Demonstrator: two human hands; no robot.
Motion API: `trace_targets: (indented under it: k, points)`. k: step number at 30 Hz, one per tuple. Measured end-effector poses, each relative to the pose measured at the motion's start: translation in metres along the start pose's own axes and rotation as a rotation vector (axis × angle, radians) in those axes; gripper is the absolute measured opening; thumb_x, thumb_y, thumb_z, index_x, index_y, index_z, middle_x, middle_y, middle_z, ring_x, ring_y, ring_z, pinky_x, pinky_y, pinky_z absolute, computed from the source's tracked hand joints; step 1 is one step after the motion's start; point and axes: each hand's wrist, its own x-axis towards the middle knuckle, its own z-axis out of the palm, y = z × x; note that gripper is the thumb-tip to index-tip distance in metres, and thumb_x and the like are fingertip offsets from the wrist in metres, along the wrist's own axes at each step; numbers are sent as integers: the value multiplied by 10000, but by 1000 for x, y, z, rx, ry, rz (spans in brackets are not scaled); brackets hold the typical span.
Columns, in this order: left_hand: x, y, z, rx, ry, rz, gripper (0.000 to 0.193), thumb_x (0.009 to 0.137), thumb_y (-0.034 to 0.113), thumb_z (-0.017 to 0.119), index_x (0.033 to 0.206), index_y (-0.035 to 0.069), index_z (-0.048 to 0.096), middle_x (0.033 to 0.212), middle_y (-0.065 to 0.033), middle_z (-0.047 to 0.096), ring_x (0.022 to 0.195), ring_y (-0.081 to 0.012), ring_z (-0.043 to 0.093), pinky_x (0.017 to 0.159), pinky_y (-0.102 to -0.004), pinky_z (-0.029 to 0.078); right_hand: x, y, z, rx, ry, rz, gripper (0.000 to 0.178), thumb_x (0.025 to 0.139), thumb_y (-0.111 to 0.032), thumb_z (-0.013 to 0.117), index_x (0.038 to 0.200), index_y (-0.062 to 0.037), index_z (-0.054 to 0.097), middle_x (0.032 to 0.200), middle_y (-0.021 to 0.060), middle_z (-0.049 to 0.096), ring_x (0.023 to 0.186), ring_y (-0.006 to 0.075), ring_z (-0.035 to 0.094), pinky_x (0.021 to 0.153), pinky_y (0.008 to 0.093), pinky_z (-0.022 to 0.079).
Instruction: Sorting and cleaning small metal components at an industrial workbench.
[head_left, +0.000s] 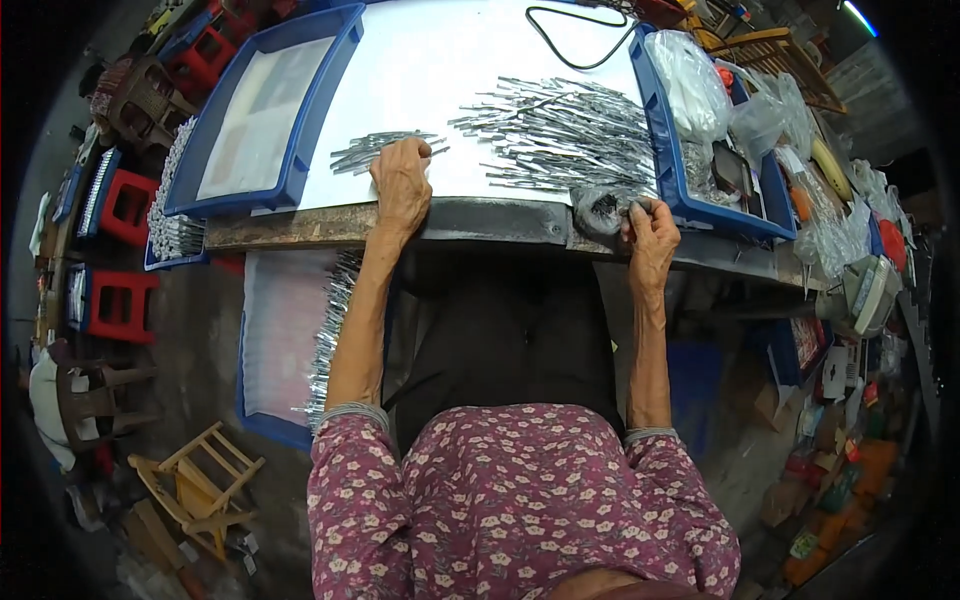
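My left hand [401, 188] is at the near end of a small pile of thin grey metal strips [365, 150] on the white tabletop. Its fingers are curled in, and what they pinch, if anything, is hidden. At the table's front edge my right hand [653, 245] has thumb and forefinger pressed together; whatever is between them is too small to make out. Just left of that hand sits a clear plastic bag or tub [597, 210] with dark contents. A larger pile of similar grey strips [565, 135] spreads out behind it.
A blue tray [300, 150] with a whitish lining flanks the work surface on the left. On the right, a blue bin [665, 150] holds clear plastic bags. A black cable loop [560, 52] lies at the back. Below the table is another blue tray [285, 350] with strips.
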Motion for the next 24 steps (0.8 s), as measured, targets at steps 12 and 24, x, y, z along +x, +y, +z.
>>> trace_targets:
  k: [12,24]
  points:
    - [-34,113,-2,-1385,-482,-555,252,870,188,504,1045,16,561,777,18,545,655,-27,436,562,-137,348,-16,-31,27,98,-158,38,141,842,-120,522,883,16,523,680,41,560,578,76,516,535,191,407]
    - [-62,140,5,-1389,-508,-528,165,804,94,597,935,-4,582,765,-5,581,626,-50,522,574,-178,432,-30,-28,32,448,-274,129,98,850,-98,524,878,-6,509,681,26,528,583,75,507,515,187,390]
